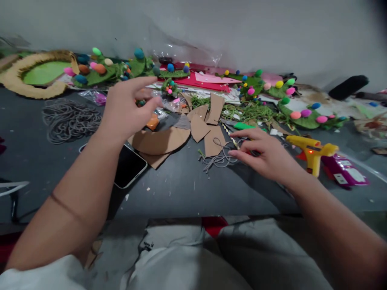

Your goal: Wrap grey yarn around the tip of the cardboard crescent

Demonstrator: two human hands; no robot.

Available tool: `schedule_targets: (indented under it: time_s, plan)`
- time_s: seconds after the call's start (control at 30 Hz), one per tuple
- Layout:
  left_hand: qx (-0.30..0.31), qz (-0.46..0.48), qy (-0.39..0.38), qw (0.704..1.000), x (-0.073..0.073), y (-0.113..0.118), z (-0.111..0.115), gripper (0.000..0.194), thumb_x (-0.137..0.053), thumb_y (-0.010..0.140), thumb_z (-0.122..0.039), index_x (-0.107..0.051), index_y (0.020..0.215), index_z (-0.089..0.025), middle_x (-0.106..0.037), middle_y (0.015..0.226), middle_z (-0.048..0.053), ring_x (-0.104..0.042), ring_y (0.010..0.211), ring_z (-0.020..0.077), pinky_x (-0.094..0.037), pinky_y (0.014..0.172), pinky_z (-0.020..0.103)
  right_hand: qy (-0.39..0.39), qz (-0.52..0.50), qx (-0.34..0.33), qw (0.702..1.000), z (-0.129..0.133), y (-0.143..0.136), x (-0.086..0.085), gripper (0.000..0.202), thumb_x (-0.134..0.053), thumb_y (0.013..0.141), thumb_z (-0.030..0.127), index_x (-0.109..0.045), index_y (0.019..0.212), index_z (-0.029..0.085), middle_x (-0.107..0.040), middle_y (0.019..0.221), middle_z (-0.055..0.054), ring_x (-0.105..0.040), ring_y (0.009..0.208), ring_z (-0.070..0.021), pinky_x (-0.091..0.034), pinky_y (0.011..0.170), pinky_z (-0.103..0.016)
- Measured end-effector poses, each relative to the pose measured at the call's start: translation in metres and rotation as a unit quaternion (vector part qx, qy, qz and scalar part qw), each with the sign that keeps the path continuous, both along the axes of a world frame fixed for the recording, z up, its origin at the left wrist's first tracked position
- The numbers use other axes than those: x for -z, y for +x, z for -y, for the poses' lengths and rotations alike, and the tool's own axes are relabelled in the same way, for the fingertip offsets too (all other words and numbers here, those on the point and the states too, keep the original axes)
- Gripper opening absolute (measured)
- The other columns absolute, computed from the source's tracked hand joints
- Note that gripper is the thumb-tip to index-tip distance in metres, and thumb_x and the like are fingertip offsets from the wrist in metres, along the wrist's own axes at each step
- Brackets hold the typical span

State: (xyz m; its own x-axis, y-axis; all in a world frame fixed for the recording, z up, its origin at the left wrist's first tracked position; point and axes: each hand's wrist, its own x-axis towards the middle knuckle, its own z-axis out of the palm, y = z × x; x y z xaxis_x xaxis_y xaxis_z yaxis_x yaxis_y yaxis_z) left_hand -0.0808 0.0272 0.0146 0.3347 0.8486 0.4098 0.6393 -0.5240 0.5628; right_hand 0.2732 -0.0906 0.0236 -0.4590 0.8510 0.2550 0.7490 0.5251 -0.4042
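My left hand (127, 106) is raised over the table's left half, thumb and forefinger apart with nothing visible between them. Below it lie a curved cardboard piece (160, 141), partly wound with grey cord at its right end, and a phone (130, 167) with a dark screen. My right hand (266, 155) hovers low on the right, fingers spread. Its thumb tip is beside a loose tangle of grey cord (220, 158); whether they touch I cannot tell. A thin patterned stick (229, 135) and a green-handled tool (242, 126) lie just beyond its fingertips.
Cardboard scraps (199, 128) lie mid-table. A yellow glue gun (311, 151) with a lit light and a purple packet (344, 169) are at right. A grey cord bundle (71, 121) and a fuzzy beige ring (33, 90) are at left. Green pieces with colourful balls (305, 114) line the back.
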Motion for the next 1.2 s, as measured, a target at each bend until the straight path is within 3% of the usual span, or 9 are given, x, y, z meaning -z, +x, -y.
schedule_targets:
  time_s: [0.07, 0.13, 0.2, 0.27, 0.37, 0.57, 0.73, 1.0, 1.2]
  plan:
    - [-0.005, 0.024, 0.003, 1.000, -0.008, 0.008, 0.008, 0.051, -0.048, 0.103, -0.052, -0.051, 0.145, -0.024, -0.066, 0.131, -0.002, -0.064, 0.110, 0.0218, -0.048, 0.108, 0.046, -0.024, 0.020, -0.038, 0.999, 0.008, -0.012, 0.003, 0.024, -0.060, 0.095, 0.027, -0.075, 0.114, 0.023, -0.050, 0.151, -0.014, -0.050, 0.138, -0.0337, -0.045, 0.109, -0.055]
    - [0.045, -0.044, 0.046, 0.997, -0.016, 0.015, 0.015, 0.071, -0.067, 0.094, -0.046, -0.038, 0.155, -0.023, -0.036, 0.164, 0.002, -0.047, 0.138, 0.0289, -0.032, 0.122, 0.049, -0.038, 0.035, -0.074, 0.996, 0.011, -0.022, 0.010, 0.042, -0.058, 0.096, 0.023, -0.062, 0.138, 0.025, -0.042, 0.158, -0.015, -0.044, 0.143, -0.0320, -0.043, 0.112, -0.054]
    - [0.067, -0.063, 0.063, 0.994, -0.022, 0.022, 0.021, 0.071, -0.070, 0.091, -0.039, -0.042, 0.152, -0.018, -0.035, 0.164, 0.008, -0.039, 0.146, 0.0305, -0.028, 0.123, 0.050, -0.031, 0.033, -0.097, 0.994, 0.011, -0.030, 0.020, 0.038, -0.060, 0.096, 0.024, -0.066, 0.133, 0.026, -0.052, 0.149, -0.014, -0.051, 0.136, -0.0313, -0.046, 0.109, -0.053]
    - [0.099, -0.050, 0.026, 0.994, -0.025, 0.030, 0.027, 0.045, -0.067, 0.091, -0.034, -0.063, 0.133, -0.018, -0.068, 0.135, 0.007, -0.063, 0.123, 0.0252, -0.046, 0.110, 0.043, -0.013, 0.020, -0.099, 0.995, 0.010, -0.034, 0.028, 0.024, -0.061, 0.095, 0.025, -0.075, 0.114, 0.025, -0.063, 0.135, -0.013, -0.059, 0.123, -0.0307, -0.050, 0.101, -0.051]
    - [0.160, -0.056, -0.024, 0.985, -0.024, 0.045, 0.038, 0.022, -0.064, 0.092, -0.030, -0.075, 0.109, -0.021, -0.078, 0.103, 0.004, -0.073, 0.095, 0.0212, -0.056, 0.087, 0.032, -0.009, -0.044, -0.063, 0.997, 0.009, -0.036, 0.029, 0.015, -0.063, 0.094, 0.023, -0.076, 0.101, 0.025, -0.070, 0.119, -0.010, -0.064, 0.111, -0.0276, -0.052, 0.095, -0.047]
    - [0.301, -0.007, -0.104, 0.948, -0.007, 0.074, 0.061, 0.042, -0.074, 0.088, -0.038, -0.069, 0.124, -0.019, -0.077, 0.112, 0.006, -0.073, 0.090, 0.0163, -0.055, 0.080, 0.024, -0.070, -0.170, -0.021, 0.983, 0.009, -0.041, 0.012, 0.007, -0.068, 0.092, 0.026, -0.073, 0.097, 0.027, -0.071, 0.098, -0.005, -0.067, 0.092, -0.0199, -0.054, 0.082, -0.035]
    - [0.292, 0.043, -0.091, 0.951, 0.008, 0.079, 0.070, 0.014, -0.065, 0.094, -0.022, -0.077, 0.100, -0.019, -0.080, 0.094, 0.003, -0.074, 0.082, 0.0149, -0.053, 0.074, 0.023, -0.081, -0.166, -0.044, 0.982, 0.009, -0.047, 0.014, 0.010, -0.065, 0.094, 0.024, -0.072, 0.101, 0.027, -0.071, 0.100, -0.005, -0.067, 0.092, -0.0190, -0.053, 0.081, -0.034]
    - [0.218, 0.014, -0.108, 0.970, 0.008, 0.070, 0.070, 0.014, -0.067, 0.091, -0.024, -0.078, 0.100, -0.021, -0.080, 0.093, 0.001, -0.074, 0.080, 0.0158, -0.055, 0.070, 0.023, -0.085, -0.132, -0.009, 0.988, 0.015, -0.040, 0.015, 0.006, -0.060, 0.097, 0.024, -0.066, 0.098, 0.023, -0.069, 0.097, -0.006, -0.064, 0.090, -0.0188, -0.051, 0.080, -0.033]
    - [0.229, -0.039, -0.111, 0.966, 0.003, 0.067, 0.075, 0.019, -0.059, 0.094, -0.020, -0.075, 0.105, -0.020, -0.079, 0.094, 0.000, -0.072, 0.082, 0.0135, -0.052, 0.074, 0.021, -0.224, -0.075, -0.010, 0.972, 0.026, -0.020, -0.009, 0.012, -0.052, 0.101, 0.029, -0.060, 0.107, 0.023, -0.068, 0.111, -0.008, -0.063, 0.100, -0.0217, -0.050, 0.086, -0.036]
